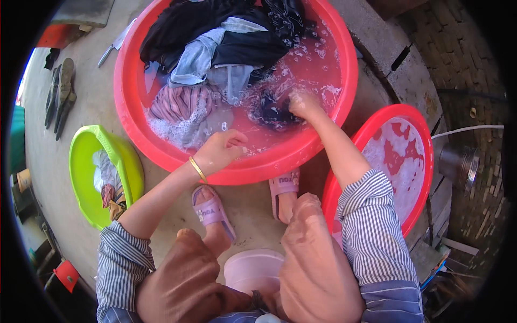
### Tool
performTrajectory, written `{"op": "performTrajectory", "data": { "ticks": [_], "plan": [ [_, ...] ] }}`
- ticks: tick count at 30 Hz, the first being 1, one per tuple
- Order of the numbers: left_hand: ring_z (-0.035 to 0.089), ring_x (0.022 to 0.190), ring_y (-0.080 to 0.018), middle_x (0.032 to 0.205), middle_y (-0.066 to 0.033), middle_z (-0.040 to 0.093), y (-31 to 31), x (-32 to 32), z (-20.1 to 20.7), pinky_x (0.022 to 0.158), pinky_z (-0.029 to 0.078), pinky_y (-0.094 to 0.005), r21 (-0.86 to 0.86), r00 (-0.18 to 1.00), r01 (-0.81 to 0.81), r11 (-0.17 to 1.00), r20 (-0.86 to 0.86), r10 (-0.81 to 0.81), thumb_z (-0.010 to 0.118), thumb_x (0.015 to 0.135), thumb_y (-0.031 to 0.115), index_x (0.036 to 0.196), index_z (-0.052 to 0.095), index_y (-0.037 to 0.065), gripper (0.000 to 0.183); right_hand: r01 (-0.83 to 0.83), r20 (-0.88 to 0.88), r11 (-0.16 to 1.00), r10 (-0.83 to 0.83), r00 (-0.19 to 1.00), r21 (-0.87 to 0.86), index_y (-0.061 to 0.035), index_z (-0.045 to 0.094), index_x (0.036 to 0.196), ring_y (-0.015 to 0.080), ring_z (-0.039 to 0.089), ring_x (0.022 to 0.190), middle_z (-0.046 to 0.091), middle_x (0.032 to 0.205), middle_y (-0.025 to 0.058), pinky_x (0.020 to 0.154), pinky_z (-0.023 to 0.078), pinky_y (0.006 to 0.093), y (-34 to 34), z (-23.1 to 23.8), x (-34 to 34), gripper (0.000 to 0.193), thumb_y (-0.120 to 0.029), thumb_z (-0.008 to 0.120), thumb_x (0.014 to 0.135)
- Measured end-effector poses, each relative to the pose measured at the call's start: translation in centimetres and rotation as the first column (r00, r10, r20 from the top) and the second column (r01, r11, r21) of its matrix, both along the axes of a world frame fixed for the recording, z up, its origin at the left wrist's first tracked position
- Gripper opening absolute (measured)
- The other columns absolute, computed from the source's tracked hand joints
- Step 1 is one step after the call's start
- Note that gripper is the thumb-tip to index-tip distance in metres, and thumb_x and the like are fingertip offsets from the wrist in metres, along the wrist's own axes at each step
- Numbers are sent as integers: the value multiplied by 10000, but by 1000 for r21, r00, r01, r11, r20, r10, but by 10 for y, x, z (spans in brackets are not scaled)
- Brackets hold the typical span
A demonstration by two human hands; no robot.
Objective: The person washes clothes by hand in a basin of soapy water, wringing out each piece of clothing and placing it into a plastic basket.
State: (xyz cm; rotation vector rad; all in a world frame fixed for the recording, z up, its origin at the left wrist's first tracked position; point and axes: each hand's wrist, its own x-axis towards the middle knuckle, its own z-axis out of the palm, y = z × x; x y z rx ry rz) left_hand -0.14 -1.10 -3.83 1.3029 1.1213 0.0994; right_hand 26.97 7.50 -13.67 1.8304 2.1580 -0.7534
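A large red basin (pixel 124 86) of soapy water stands in front of me. In its right part, my right hand (pixel 306 104) has its fingers closed on a dark wet garment (pixel 271 110) lying in the water. My left hand (pixel 221 152), with a gold bangle at the wrist, hovers by the basin's near rim. Its fingers are loosely bent and apart, and I see nothing in them. A pink striped cloth (pixel 180 102) lies sudsy in the left part of the water. Beyond it are a light blue-grey garment (pixel 196 56) and black clothes (pixel 177 27), heaped at the far side.
At my left a lime-green basin (pixel 137 167) holds a few cloths. A second red basin (pixel 428 161) with foamy water leans close on my right. Dark gloves (pixel 63 97) and a knife (pixel 110 49) lie on the concrete. My slippered feet are under the big basin's near edge.
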Motion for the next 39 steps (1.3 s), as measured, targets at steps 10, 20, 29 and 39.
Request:
{"op": "performTrajectory", "data": {
  "ticks": [10,20,29,39],
  "plan": [
    [513,1067,-311,1153,-158,511,43,32,-34,858,409,-592,-812,471,-450,372,138,871,592,761,644,1057,567,156,572,28,-811,931,-331,482,-364,58,549,1080,117,602,752,621,824,89,666,489,263,-31,191,-77,387,-9,511,700],
    [649,824,-219,929,-70,650,31,61,1,764,533,-372,-813,68,-568,130,111,991,463,942,283,977,604,80,250,215,-553,796,173,815,566,-59,532,953,349,618,637,632,788,159,534,482,433,-34,115,-97,145,-176,554,869],
    [501,1115,-366,1323,-196,404,21,13,-18,919,400,-535,-528,474,-750,398,-10,880,545,889,402,1359,315,40,636,-44,-112,893,105,988,447,-26,518,1140,329,467,1149,546,1156,156,890,362,527,2,60,-1,500,-315,688,770],
    [439,1184,-401,1401,-234,284,24,21,10,909,398,-583,-688,523,-592,420,68,849,611,824,474,1406,251,61,799,-161,-71,930,194,978,330,-11,633,855,304,555,983,610,956,194,814,369,516,-31,104,-33,217,-36,603,642]
  ]
}}
